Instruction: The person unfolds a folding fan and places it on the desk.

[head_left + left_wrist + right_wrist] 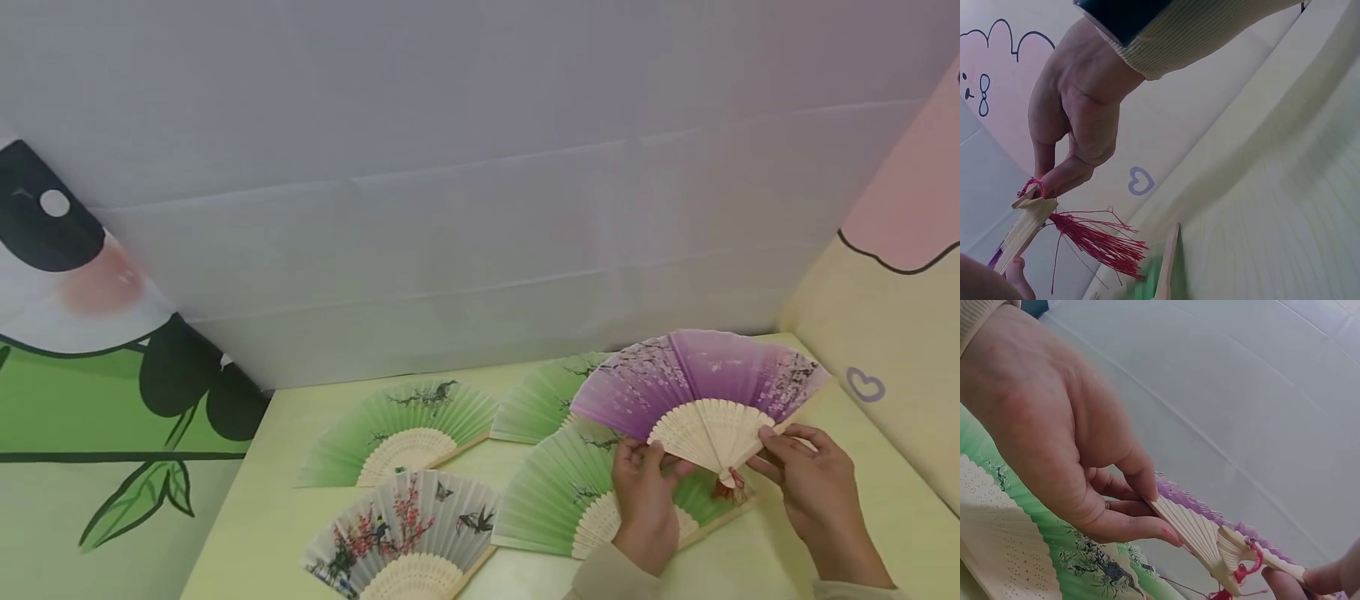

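Observation:
A purple folding fan (731, 367) with blossom print is spread open above the table, its pale ribs meeting at a pivot. My left hand (647, 500) pinches its left outer rib between thumb and fingers; this grip shows large in the right wrist view, where the left hand (1066, 431) covers the rib's edge. On the opposite side my right hand (821, 483) pinches the right rib near the pivot. From the pivot hangs a red tassel (1100, 244). Below the left hand lies an open green fan (555, 500), partly hidden by hand and sleeve.
Two more green fans lie spread at the back, one at left (420, 408) and another (525, 404) partly behind the purple fan. A white fan with red blossoms and birds (397, 525) lies front left. White sheeting (450, 250) rises behind the table (300, 425); painted panels flank it.

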Motion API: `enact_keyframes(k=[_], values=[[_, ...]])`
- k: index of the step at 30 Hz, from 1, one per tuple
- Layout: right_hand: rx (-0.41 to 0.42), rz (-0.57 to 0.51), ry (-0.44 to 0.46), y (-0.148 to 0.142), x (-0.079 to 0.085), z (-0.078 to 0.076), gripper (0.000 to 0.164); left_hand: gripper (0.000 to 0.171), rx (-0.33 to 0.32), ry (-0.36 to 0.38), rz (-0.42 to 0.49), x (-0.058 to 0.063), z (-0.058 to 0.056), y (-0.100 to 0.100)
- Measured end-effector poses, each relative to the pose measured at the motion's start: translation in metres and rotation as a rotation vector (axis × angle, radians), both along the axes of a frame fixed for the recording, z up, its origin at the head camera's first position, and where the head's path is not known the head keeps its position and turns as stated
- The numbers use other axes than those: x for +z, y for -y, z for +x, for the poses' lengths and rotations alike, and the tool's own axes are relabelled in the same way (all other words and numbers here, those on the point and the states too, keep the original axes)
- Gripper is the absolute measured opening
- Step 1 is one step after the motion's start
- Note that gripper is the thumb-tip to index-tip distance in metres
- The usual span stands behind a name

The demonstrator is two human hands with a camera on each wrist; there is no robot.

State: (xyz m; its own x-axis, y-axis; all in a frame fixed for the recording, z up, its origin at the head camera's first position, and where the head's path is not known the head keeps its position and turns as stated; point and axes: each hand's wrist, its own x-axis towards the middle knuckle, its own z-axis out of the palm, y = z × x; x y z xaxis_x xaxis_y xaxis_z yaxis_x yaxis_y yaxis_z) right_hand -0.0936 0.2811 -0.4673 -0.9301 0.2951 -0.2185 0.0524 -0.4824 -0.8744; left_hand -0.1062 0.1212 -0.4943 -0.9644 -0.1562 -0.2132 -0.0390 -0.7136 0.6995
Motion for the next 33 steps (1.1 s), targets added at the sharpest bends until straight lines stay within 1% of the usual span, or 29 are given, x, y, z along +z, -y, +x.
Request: enact_keyframes(k=[5,11,16,20,23,26,28,31,33], values=[[-0.033,-0.061,0.008,-0.005,-0.004,0.000,0.014,0.011,0.013,-0.014,0.014,0.002,0.002,-0.004],[-0.081,-0.119,0.036,-0.005,0.000,-0.001,0.020,0.014,0.018,-0.006,0.021,0.003,0.001,-0.008],[-0.155,-0.157,0.077,-0.005,0.003,-0.002,0.019,0.010,0.025,0.026,0.025,0.002,0.000,-0.015],[-0.220,-0.224,0.093,-0.009,0.005,-0.003,0.019,0.010,0.030,0.054,0.025,0.001,-0.003,-0.023],[-0.272,-0.259,0.132,-0.013,0.005,-0.005,0.020,0.011,0.031,0.068,0.023,0.001,-0.004,-0.030],[-0.324,-0.266,0.182,-0.020,0.003,-0.008,0.019,0.009,0.027,0.094,0.018,0.000,-0.005,-0.037],[-0.358,-0.267,0.216,-0.025,0.002,-0.010,0.019,0.004,0.018,0.106,0.015,-0.001,-0.005,-0.041],[-0.394,-0.276,0.247,-0.034,-0.001,-0.012,0.022,0.003,-0.001,0.118,0.009,-0.001,-0.006,-0.047],[-0.415,-0.290,0.252,-0.040,-0.004,-0.013,0.022,0.002,-0.023,0.117,0.012,-0.001,-0.007,-0.049]])
